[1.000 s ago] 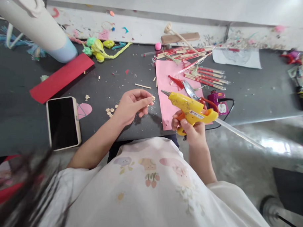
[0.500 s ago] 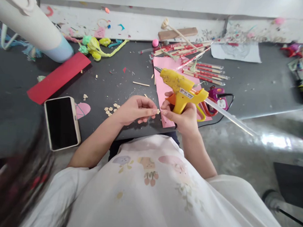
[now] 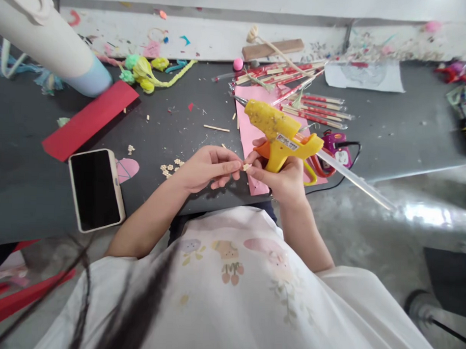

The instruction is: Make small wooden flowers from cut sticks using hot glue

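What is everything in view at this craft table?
glue gun: 1, yellow, in right hand
glue stick: 1, clear, at gun's back
wooden piece: 1, pale, pinched by left hand
wooden bits: several, pale, beside left hand
phone: 1, black screen, near left
paper strip: 1, red, beyond phone
paper sheet: 1, pink, under gun
wrapped sticks: many, red, far centre
ball: 1, pink, far edge
bottle: 1, white and blue, far left
table: 1, dark grey, underneath all
left hand: 1, pinching wooden piece
right hand: 1, gripping glue gun
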The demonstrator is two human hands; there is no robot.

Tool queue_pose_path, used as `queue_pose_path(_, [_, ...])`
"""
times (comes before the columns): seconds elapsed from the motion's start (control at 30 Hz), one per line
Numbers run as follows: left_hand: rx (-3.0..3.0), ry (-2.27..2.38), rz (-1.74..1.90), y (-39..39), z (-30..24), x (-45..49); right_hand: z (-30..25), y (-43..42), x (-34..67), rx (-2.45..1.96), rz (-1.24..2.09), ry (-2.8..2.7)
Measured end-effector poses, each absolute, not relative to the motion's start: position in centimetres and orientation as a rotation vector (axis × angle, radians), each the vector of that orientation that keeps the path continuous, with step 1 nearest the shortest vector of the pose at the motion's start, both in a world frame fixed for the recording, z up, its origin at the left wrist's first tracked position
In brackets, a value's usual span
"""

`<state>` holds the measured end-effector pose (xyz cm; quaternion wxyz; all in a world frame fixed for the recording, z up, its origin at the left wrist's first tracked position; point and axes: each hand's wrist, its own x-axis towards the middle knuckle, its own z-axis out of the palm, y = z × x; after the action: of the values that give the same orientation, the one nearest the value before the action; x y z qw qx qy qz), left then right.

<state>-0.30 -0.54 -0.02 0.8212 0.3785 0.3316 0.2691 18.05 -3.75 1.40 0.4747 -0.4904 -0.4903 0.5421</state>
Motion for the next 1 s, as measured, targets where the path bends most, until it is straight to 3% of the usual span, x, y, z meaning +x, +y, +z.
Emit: queue_pose_path(1.0, [0.868, 0.870, 0.632, -0.5, -0.2, 0.1, 0.4, -3.6, 17.0, -1.216, 1.263, -1.135])
